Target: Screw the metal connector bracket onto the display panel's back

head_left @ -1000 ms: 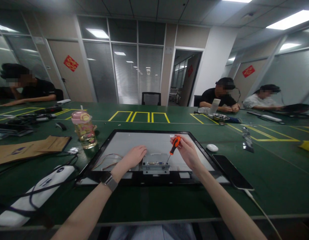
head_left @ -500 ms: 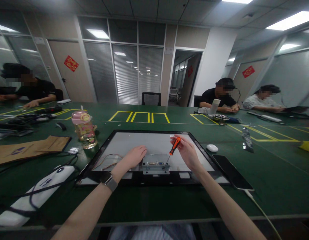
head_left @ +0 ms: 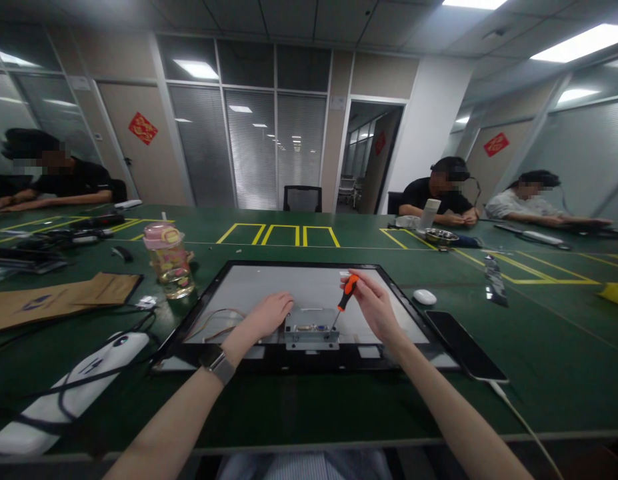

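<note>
1. At the near middle of the desk (head_left: 309, 400), a flat display panel (head_left: 259, 283) lies face down. A small metal connector box (head_left: 311, 328) sits at its 6 o'clock edge.
2. The right hand (head_left: 376, 308), at 3 o'clock of the box, is closed around the orange handle of a screwdriver (head_left: 345, 298). The tip slants down to the box's right end.
3. The left hand (head_left: 269, 315) lies palm down at 9 o'clock of the box with its fingers loosely bent, gripping nothing. It seems to touch the box's left edge.
4. The screwdriver leans rather than standing upright. Pressed at that slant, the tip could skip off and scratch the panel or jab the left hand close by.
5. Thin coloured wires (head_left: 213, 320) loop at 9 o'clock of the left hand, and a shifting wrist could snag or pinch them.
6. A phone (head_left: 463, 343) lies just beside the panel at 3 o'clock, and a drinks bottle (head_left: 169, 263) stands at 10 o'clock. A swinging elbow or forearm could knock either.
</note>
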Tool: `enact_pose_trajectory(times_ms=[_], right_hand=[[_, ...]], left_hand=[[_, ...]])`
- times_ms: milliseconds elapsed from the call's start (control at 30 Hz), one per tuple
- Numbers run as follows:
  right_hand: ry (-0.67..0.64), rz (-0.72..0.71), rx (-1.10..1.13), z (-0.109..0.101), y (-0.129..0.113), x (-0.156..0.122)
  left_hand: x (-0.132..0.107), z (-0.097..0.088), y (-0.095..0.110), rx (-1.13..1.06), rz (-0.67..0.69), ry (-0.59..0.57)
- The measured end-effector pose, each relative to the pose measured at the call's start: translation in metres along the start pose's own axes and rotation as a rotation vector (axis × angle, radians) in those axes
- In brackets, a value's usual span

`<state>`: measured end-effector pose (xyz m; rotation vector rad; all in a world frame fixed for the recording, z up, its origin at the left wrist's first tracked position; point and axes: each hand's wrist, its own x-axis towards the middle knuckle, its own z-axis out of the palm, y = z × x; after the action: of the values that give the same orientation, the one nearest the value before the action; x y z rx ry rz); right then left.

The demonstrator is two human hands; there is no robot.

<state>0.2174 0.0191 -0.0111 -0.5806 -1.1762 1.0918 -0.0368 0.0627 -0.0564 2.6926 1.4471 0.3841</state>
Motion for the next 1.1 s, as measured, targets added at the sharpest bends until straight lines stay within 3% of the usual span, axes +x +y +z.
enact_pose_trajectory(times_ms=[200,533,733,1100], right_hand=[[0.122,-0.010,-0.103,-0.002,0.004,0.001],[-0.023,0.015,0.041,0.001,0.000,0.000],[0.052,0.020,-0.003,-0.005,0.002,0.002],[0.059,0.043,0.078,0.000,-0.003,0.000]], left_hand=[[-0.001,0.001,-0.001,0.013,0.009,0.004],[0.000,0.000,0.001,0.020,0.015,0.004],[0.001,0.005,-0.004,0.012,0.025,0.017],[-0.001,0.000,-0.001,-0.011,0.017,-0.009]])
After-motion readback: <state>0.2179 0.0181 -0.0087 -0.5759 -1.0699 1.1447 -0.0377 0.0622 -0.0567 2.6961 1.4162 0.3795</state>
